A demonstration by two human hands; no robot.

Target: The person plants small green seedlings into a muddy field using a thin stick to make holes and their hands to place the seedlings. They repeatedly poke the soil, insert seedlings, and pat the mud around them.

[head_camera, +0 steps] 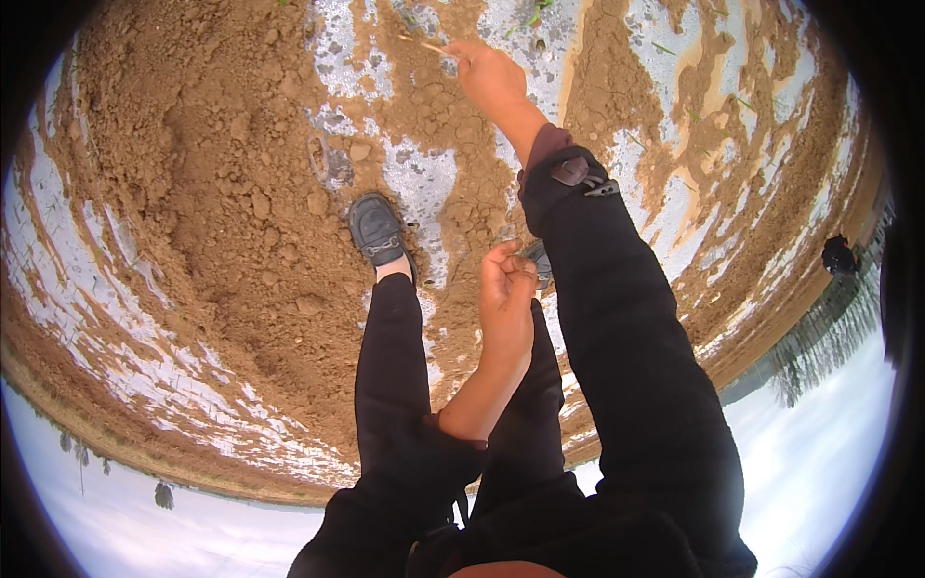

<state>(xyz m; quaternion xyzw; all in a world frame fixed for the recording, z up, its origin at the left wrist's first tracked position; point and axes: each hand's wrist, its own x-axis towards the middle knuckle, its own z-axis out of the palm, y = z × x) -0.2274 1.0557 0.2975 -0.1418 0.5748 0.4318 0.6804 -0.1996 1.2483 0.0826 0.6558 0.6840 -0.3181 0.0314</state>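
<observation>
Stretched out over the soil at the top, my right hand [491,76] grips a thin pale stick [433,48] that points to the left. My left hand [507,285] is held closer to my body, in front of my right shoe [538,261], with its fingers curled in toward the thumb. Whether something small sits between those fingertips cannot be told. Patchy pale plastic film [419,191], partly covered with brown soil, runs under and around both hands. A small green plant [536,14] lies on or pokes through the film just beyond my right hand.
My left shoe [376,227] stands at the edge of loose, cloddy soil [238,217]. More soil-streaked film [665,65] with thin green shoots spreads to the right. A distant dark figure, apparently a person [840,255], is at the far right, near a line of trees [816,354].
</observation>
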